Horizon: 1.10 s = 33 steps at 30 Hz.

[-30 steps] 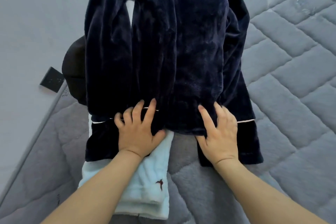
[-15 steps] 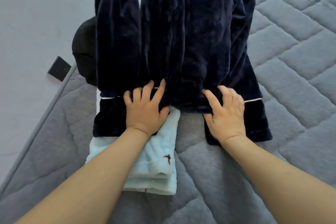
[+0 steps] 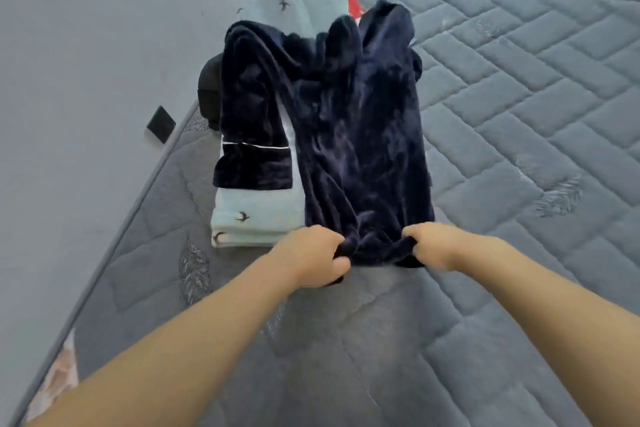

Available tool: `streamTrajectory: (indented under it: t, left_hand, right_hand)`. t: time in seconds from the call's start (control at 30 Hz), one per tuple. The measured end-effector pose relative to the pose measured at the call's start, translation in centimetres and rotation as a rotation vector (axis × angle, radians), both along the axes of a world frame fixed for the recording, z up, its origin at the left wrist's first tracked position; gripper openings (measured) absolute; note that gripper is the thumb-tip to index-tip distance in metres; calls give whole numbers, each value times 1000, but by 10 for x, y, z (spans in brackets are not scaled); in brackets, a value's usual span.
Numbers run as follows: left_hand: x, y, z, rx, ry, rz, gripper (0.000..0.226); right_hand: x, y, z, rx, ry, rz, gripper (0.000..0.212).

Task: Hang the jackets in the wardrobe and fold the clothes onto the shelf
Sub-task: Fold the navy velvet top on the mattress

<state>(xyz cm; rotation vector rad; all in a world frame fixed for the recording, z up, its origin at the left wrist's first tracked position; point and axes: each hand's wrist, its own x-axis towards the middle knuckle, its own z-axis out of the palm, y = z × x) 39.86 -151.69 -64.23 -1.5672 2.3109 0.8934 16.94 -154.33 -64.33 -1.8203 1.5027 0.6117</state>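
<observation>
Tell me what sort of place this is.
Probably a bedroom: a bare quilted grey mattress set against a plain wall, with clothes laid on it, a navy plush garment and a light blue bird-print garment.

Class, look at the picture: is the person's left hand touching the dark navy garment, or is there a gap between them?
Touching. The head view shows the left hand with its fingers curled round the near hem of the navy garment.
</observation>
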Motion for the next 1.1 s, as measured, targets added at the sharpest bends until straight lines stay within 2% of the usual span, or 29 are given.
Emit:
streamTrajectory:
  t: [0.07,0.17,0.23,0.27,0.33,0.4,0.47,0.53,0.6,0.63,0.67,0.7,0.73,0.77,0.83,0.87,0.9,0.93,0.97,1.03,1.1]
  left_hand:
    - [-24,59,4,284,-25,-72,26]
    - [-57,132,7,697,-165,-187,28]
    - [-65,148,10,962,-290,-171,56]
    - [-64,146,10,1003,-315,-139,64]
    - [-60,136,5,861,-257,5,65]
    - [-54,125,-7,532,-139,258,60]
    - [-52,120,-25,275,-21,593,67]
    - [-60,116,-44,255,162,898,60]
    - [-64,116,-68,331,388,1136,34]
    - [-58,120,-77,363,468,1235,26]
    - [-45,125,-84,377,481,1311,25]
    - [-29,131,-90,377,417,1347,28]
    - [-8,137,-94,363,275,1331,31]
    - [16,144,-97,372,58,1238,33]
    - [51,153,-95,507,-408,871,40]
    - [58,154,-88,604,-572,647,42]
    - [62,154,-80,681,-686,482,44]
    - [61,151,-71,719,-722,435,47]
    - [58,145,-62,702,-710,465,54]
    - [51,125,-51,510,-512,731,83]
    - [44,98,-49,314,-106,1015,95]
  right_hand:
    - [-12,54,12,279,151,74,32]
    - [-27,126,21,702,312,95,59]
    - [-44,150,16,890,257,-8,67]
    - [-54,153,12,893,185,-86,65]
    - [-75,151,4,706,-4,-319,57]
    - [-91,144,-11,309,-164,-628,55]
    - [-96,138,-26,-32,-197,-783,62]
    - [-93,135,-46,-132,-211,-878,75]
    - [-86,134,-61,-68,-351,-1049,90]
    - [-82,133,-66,-31,-430,-1132,89]
    - [-79,131,-69,-22,-477,-1148,78]
    - [-76,129,-71,-40,-482,-1112,57]
    - [-72,128,-67,-27,-478,-1081,39]
    - [-64,128,-58,38,-489,-1048,30]
    - [-48,134,-43,277,-459,-921,34]
    - [-40,138,-36,408,-369,-785,40]
    - [-33,142,-28,539,-243,-626,45]
    - [-29,145,-20,665,-116,-479,50]
    - [-26,146,-12,766,1,-372,56]
    - [-29,136,5,832,174,-296,67]
    - [-33,111,19,626,244,-260,65]
